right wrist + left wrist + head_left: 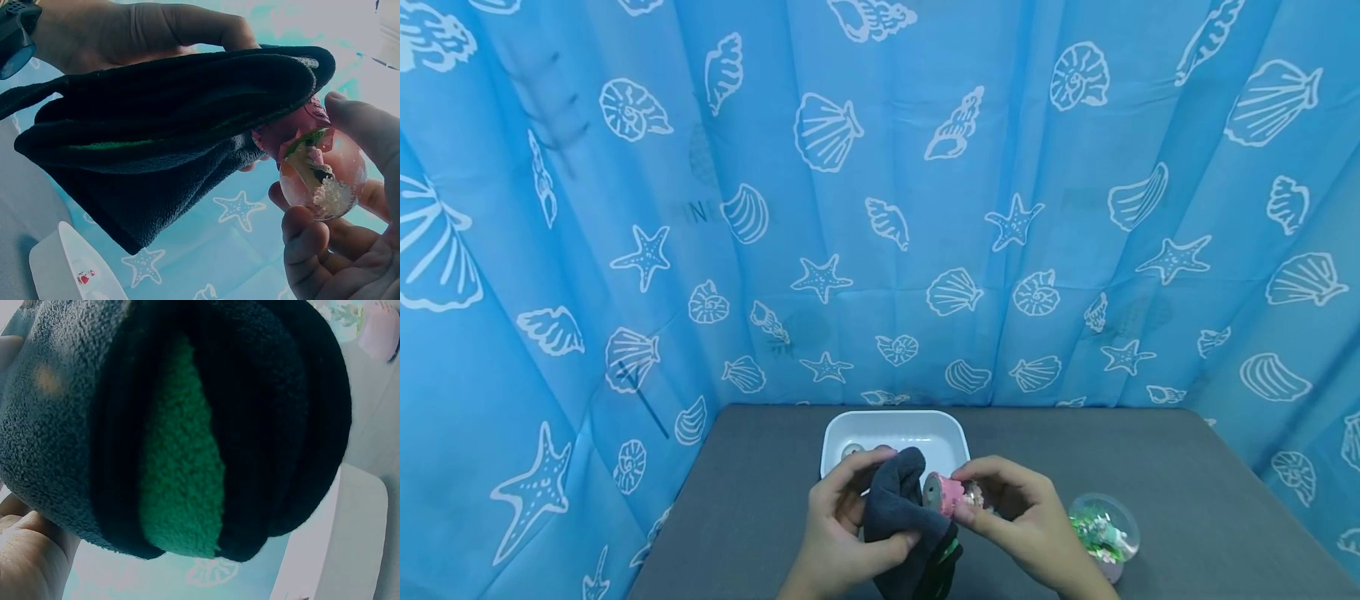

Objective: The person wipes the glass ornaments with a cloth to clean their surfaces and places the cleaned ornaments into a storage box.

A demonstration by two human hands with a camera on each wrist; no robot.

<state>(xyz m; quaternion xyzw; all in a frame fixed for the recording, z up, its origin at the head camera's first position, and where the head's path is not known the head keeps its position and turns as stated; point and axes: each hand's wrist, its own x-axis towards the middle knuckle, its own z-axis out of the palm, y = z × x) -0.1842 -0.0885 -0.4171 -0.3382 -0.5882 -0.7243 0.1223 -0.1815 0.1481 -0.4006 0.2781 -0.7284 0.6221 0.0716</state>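
My left hand [842, 533] grips a folded dark grey cloth [898, 508] with black edging, thumb in front and fingers behind. A green patch shows between its folds in the left wrist view. In my right hand [1026, 517] is a small snow globe [325, 178], pinched between thumb and fingers around its clear ball. Its pink base [946, 496] points left toward the cloth, and the underside partly shows in the head view. The cloth's edge overlaps the base in the right wrist view. A small figure and white bits sit inside the ball.
A second snow globe [1103, 529] with green and white contents stands on the grey table [760, 500], right of my right forearm. Behind my hands lies a white tray [925, 425] with small items at its left. A blue shell-print curtain [880, 208] hangs behind.
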